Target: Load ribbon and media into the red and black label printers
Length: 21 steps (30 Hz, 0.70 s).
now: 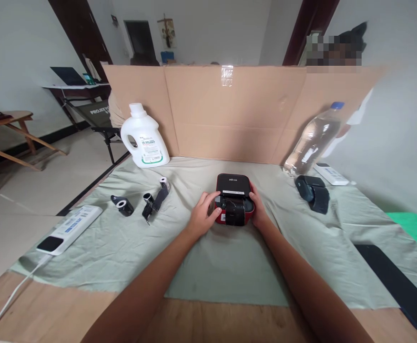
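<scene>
A small black and red label printer (pixel 234 186) sits on the cloth in front of me, with a glossy black strip (pixel 235 212) hanging over its front. My left hand (pixel 204 212) grips its left front corner, thumb and index finger on the casing. Along the right side lies my right hand (pixel 259 209), its thumb near the top edge and the other fingers partly hidden behind the casing. To the left are a partly unwound black roll (pixel 156 200) and another small roll (pixel 124 206).
A white power strip (pixel 70 229) lies at left, its cable running off the front edge. Behind stand a white detergent bottle (pixel 147 138), a cardboard screen (pixel 226 114) and a tilted water bottle (pixel 313 140). A black strapped object (pixel 312 193) and dark flat slab (pixel 396 286) are at right.
</scene>
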{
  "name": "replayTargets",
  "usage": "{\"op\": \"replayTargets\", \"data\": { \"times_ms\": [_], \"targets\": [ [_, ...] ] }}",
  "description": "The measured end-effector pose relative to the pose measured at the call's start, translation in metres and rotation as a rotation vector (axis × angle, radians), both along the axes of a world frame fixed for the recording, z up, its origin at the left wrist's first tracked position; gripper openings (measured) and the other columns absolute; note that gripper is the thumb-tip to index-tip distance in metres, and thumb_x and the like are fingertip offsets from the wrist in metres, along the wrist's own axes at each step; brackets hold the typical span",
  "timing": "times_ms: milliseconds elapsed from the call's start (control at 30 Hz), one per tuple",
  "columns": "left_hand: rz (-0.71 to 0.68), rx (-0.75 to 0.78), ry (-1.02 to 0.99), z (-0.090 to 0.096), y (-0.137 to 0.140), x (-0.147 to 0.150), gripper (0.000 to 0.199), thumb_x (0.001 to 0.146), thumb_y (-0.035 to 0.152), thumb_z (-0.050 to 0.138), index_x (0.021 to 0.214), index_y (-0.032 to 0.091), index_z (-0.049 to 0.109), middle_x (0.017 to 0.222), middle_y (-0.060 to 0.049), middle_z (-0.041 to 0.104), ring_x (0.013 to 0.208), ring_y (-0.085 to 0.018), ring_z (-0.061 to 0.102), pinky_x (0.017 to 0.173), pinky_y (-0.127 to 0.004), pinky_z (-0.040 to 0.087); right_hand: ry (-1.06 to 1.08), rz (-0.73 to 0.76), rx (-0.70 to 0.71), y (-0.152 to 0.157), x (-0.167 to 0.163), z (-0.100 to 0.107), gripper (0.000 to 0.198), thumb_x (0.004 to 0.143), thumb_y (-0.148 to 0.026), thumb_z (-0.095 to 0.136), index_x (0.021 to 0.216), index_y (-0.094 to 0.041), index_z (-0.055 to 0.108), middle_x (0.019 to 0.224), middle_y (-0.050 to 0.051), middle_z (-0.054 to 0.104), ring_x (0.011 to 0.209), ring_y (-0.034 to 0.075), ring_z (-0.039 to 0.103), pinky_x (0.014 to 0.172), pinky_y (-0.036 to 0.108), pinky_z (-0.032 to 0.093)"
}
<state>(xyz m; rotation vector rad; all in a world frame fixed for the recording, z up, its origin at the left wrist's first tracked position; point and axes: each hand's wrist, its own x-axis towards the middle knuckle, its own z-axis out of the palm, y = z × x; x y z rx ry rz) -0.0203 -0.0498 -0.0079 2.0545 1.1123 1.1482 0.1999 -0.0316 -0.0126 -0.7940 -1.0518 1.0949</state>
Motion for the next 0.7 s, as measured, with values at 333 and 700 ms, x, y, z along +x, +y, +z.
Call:
{"op": "replayTargets", "data": {
  "times_ms": [333,700],
  "targets": [
    [-0.015,0.004,0.012,-0.002,0.002,-0.001,0.052,0.097,0.042,0.049,0.146,0.027,0.043,0.109,-0.006,0.053,0.090,-0.020,0.055,0.084,-0.033,0.046,0.104,0.039,-0.045,-0.003,-0.001,0.006,0.053,0.080,-0.040,0.061,0.133,-0.029,0.059,0.144,-0.002,0.058,0.140,0.026,0.047,0.122,0.045,0.031],
    [-0.017,-0.022,0.011,-0.004,0.002,-0.001,0.046,0.096,0.040,0.051,0.139,0.024,0.050,0.102,-0.005,0.059,0.087,-0.019,0.057,0.082,-0.031,0.046,0.056,-0.009,-0.023,0.002,0.002,0.001,0.056,0.073,-0.032,0.060,0.129,-0.028,0.060,0.142,0.000,0.059,0.138,0.027,0.047,0.120,0.045,0.032]
  ]
}}
